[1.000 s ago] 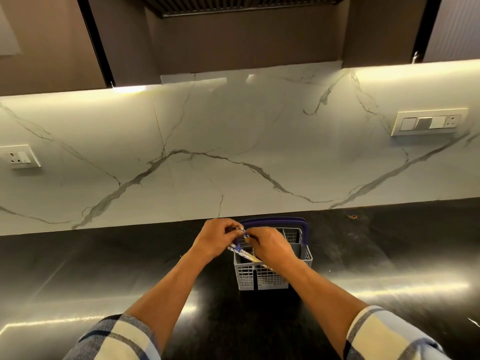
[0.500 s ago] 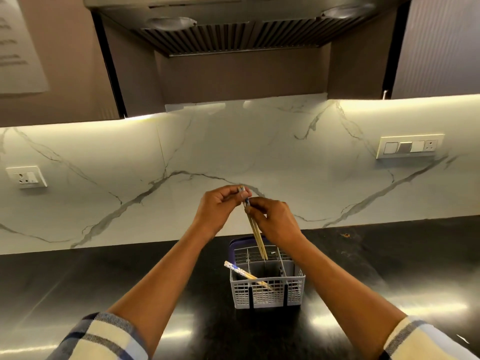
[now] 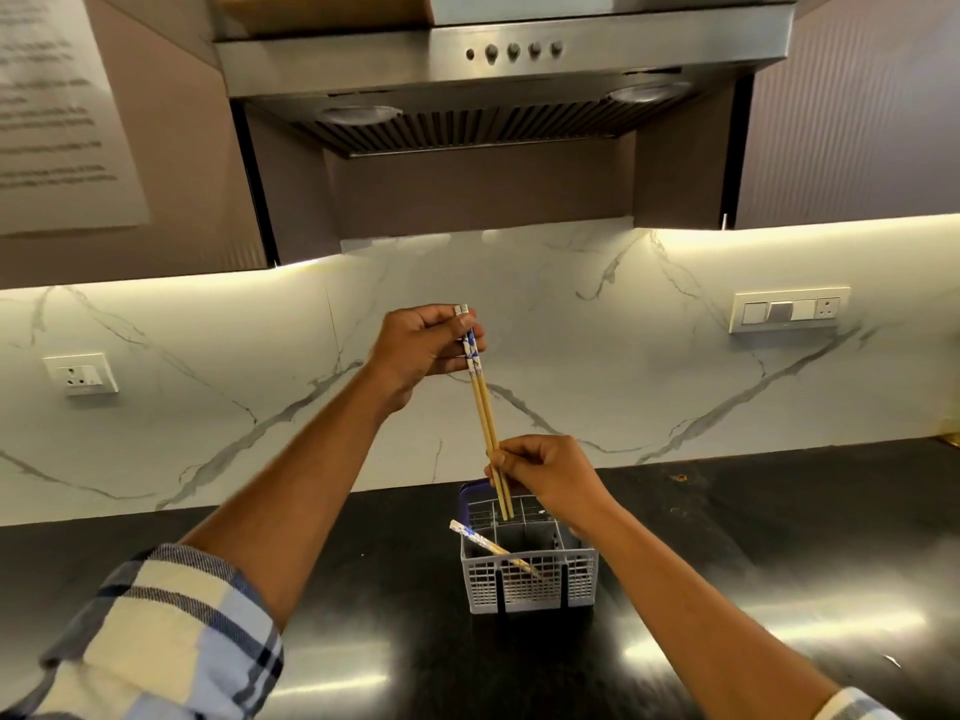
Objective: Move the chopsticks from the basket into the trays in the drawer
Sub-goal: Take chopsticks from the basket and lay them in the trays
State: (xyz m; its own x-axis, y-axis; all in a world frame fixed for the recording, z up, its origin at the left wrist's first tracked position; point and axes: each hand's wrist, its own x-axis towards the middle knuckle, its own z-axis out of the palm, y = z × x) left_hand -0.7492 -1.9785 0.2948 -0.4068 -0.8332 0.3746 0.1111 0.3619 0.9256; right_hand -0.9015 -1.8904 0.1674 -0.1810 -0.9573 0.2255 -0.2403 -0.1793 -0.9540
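The left hand pinched the patterned top ends of a pair of chopsticks, fingers curled round them, well above the basket. The right hand, nearer the basket, pinched the same pair low down. The pair's long axis ran almost upright, tips just over the basket's back compartments. One more chopstick leaned across the basket's front left corner. The drawer was not in view, presumably lying below the counter.
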